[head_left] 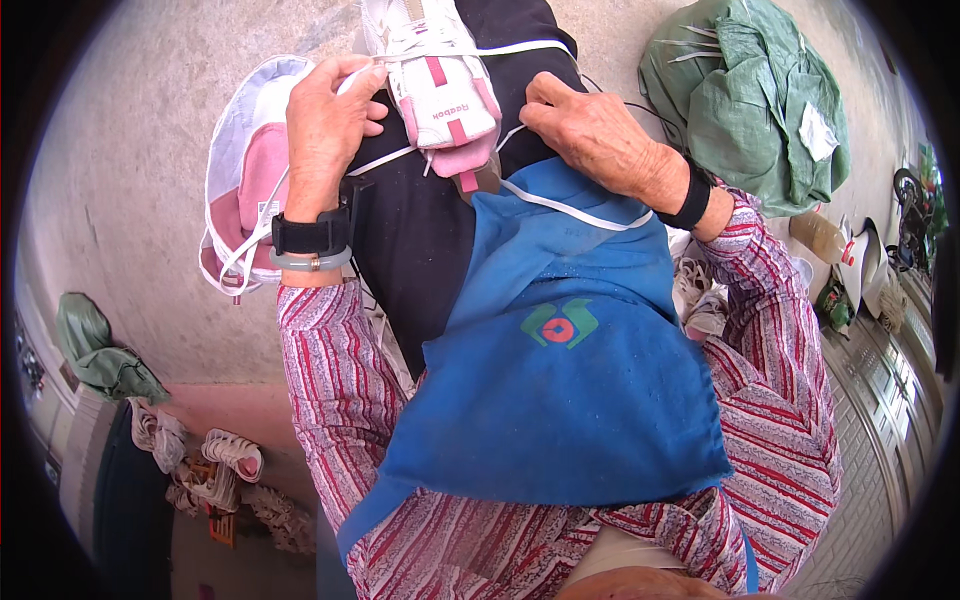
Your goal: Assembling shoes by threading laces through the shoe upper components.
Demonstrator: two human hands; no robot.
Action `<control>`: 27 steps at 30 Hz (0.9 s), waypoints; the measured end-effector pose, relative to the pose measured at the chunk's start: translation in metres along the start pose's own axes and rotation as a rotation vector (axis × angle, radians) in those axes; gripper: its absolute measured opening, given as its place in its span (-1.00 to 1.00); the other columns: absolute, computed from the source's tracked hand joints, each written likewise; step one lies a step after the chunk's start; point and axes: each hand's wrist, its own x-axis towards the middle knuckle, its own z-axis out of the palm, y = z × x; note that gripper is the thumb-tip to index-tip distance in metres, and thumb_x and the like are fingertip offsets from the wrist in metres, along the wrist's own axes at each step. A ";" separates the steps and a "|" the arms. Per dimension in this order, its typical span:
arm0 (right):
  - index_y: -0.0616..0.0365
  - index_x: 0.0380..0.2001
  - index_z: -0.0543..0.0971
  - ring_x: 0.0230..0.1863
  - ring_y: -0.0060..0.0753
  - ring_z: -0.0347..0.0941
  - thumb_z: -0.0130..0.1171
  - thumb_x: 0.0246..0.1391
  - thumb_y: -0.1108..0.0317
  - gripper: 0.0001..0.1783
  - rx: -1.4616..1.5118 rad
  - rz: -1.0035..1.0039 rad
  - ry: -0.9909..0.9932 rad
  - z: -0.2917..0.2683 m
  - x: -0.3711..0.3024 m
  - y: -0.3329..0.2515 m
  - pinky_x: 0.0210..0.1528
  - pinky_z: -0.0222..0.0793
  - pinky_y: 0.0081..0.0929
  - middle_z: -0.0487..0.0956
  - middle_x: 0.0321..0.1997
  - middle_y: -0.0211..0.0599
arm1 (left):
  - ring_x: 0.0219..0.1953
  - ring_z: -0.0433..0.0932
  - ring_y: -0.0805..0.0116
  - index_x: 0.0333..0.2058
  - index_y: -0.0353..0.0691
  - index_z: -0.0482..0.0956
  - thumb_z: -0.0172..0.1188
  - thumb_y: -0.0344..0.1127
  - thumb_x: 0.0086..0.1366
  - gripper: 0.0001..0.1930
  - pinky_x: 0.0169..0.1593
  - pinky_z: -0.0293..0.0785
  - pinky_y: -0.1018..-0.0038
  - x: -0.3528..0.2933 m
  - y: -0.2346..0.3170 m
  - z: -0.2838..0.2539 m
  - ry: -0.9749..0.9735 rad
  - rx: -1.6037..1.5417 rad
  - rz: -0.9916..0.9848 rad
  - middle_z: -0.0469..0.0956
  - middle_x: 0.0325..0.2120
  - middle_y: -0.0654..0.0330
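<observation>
A white and pink sneaker lies across my dark trousers, its pink heel toward me. Beside its laced top my left hand pinches a white shoelace between thumb and forefinger. My right hand is on the shoe's other side with its fingers curled in. A stretch of lace runs up to those fingertips, which seem closed on it, though the grip itself is partly hidden. More lace loops over the blue apron on my lap. Left of my left wrist is a second white and pink shoe, with loose laces hanging.
At the far right sits a bulging green sack. A smaller green cloth or sack lies at left, above several light shoes. More shoes show beside my right arm, and a plastic bottle lies farther right.
</observation>
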 end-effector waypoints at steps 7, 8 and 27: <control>0.19 -0.41 0.41 -0.42 -0.07 0.49 0.06 -0.06 0.42 -0.89 0.006 0.008 0.142 0.005 0.011 0.008 -0.45 0.41 -0.24 0.51 -0.50 -0.17 | -0.52 0.57 0.21 -0.38 -0.23 0.60 0.19 -0.26 0.16 -0.84 -0.41 0.45 0.32 -0.012 -0.012 0.002 0.296 0.589 0.539 0.56 -0.56 0.12; 0.19 -0.41 0.41 -0.42 -0.07 0.49 0.06 -0.06 0.42 -0.89 0.004 0.008 0.142 0.003 0.013 0.008 -0.45 0.41 -0.24 0.51 -0.50 -0.17 | -0.38 0.55 0.07 -0.32 -0.24 0.56 0.16 -0.22 0.17 -0.79 -0.34 0.45 0.24 -0.014 -0.015 0.002 0.284 0.666 0.547 0.54 -0.47 0.05; 0.31 -0.53 0.40 -0.43 0.11 0.44 -0.02 0.04 0.37 -0.80 0.258 -0.014 0.222 0.002 0.080 0.027 -0.37 0.34 -0.14 0.45 -0.53 0.05 | -0.43 0.52 -0.05 -0.31 -0.32 0.35 0.03 -0.33 0.14 -0.81 -0.37 0.48 0.20 -0.016 -0.019 0.016 0.137 0.892 0.592 0.42 -0.41 -0.08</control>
